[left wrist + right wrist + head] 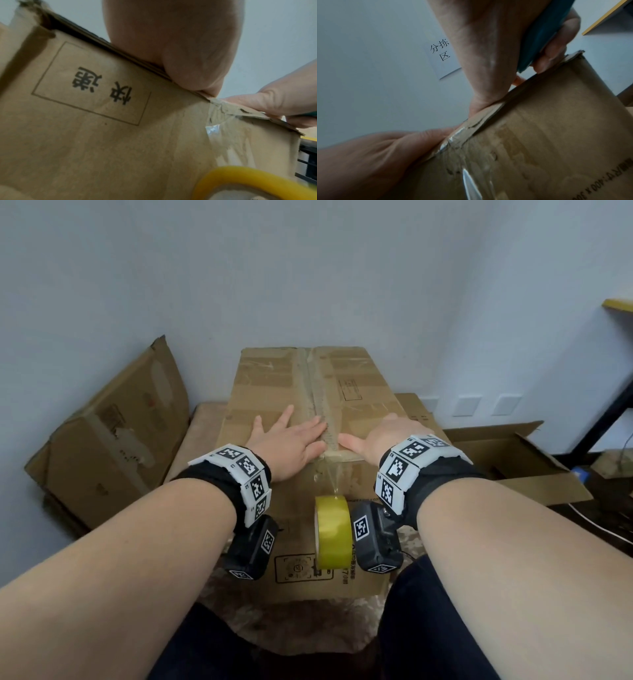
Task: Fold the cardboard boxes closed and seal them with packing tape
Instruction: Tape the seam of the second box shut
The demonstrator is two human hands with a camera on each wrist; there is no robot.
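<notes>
Here, both hands (291, 440) press box (274, 385) near edge; tape roll (333, 530) hangs.

Your box (274, 392) is matt, creased brown cardboard; its seam tape (317, 395) looks glossy and wrinkled, the yellow roll (333, 530) smooth, shiny plastic

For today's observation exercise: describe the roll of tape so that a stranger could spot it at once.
Find the closed cardboard box in the middle, under both hands. On its near side, below the top edge, the roll of tape hangs from a clear strip. It is the only bright yellow ring among brown cardboard.
</notes>
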